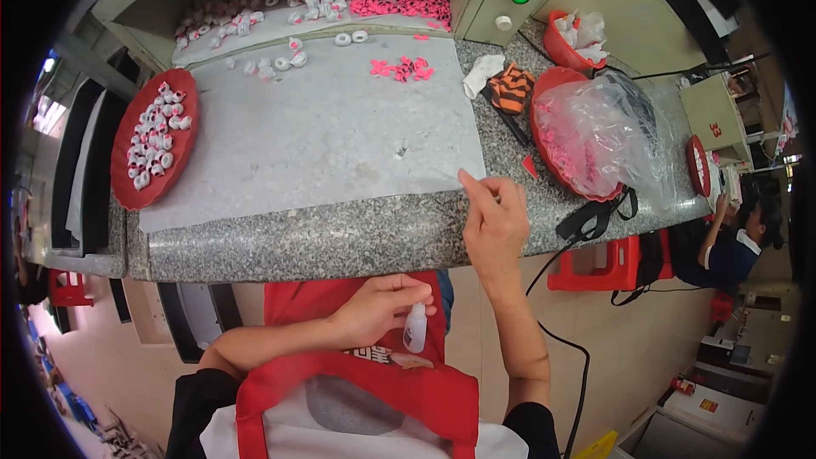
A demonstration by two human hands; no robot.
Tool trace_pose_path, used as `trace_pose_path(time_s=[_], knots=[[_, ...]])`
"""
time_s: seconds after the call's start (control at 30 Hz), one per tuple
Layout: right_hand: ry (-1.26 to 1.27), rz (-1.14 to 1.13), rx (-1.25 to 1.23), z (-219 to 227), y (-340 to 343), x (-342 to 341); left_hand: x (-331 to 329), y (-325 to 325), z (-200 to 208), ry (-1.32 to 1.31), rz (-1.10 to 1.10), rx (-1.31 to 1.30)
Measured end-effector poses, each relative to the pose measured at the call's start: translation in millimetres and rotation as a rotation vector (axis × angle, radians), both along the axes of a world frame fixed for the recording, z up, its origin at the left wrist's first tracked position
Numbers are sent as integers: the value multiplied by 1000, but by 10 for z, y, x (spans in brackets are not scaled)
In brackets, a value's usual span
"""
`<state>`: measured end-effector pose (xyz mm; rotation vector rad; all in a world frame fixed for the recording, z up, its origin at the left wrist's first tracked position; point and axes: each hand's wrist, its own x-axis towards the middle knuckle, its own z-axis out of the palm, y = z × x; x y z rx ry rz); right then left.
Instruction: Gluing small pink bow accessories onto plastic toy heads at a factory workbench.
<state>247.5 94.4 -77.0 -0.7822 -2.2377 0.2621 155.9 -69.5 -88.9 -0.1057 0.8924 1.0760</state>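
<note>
Notably, the small translucent bottle (415,333) hung on the person's side of the tabletop (323,246) front edge, its long axis nearly upright and its narrow end uppermost, among the fingers. The left hand (384,309) was the nearer one: its grip was clamped on the bottle. The right hand (497,225) was positioned farther forward and to the right, over the front edge, with its fingertips at the front right corner of the white sheet (314,136). Whether that grip was together on some thin item or slightly apart could not be determined. Between the bottle and the sheet lay the bare front strip of the tabletop. Loose pink pieces (402,69) rested toward the sheet's rear edge, with white ring-shaped pieces (282,63) to their left. A red tray (178,172) of white and pink pieces occupied the left end. Toward the right end, a red bowl (557,78) lay partly under clear plastic (616,132); with the black strap (591,223) near the front edge, it limited clearance beyond the right hand.
</note>
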Motion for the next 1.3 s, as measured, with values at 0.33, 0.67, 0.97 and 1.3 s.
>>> trace_pose_path(time_s=[0.33, 0.67, 0.97, 1.3], knots=[[125, 538, -991, 347, -359, -403, -712, 352, 549, 750, 595, 513], [198, 291, -1164, 223, 501, -900, -2705, 966, 4, 2282, 225, 134], [202, 234, -969, 231, 864, -1132, -2482, 903, 127, 1778, 332, 242], [628, 398, -1142, 533, 297, -1376, -1818, 741, 277, -210, 540, 728]])
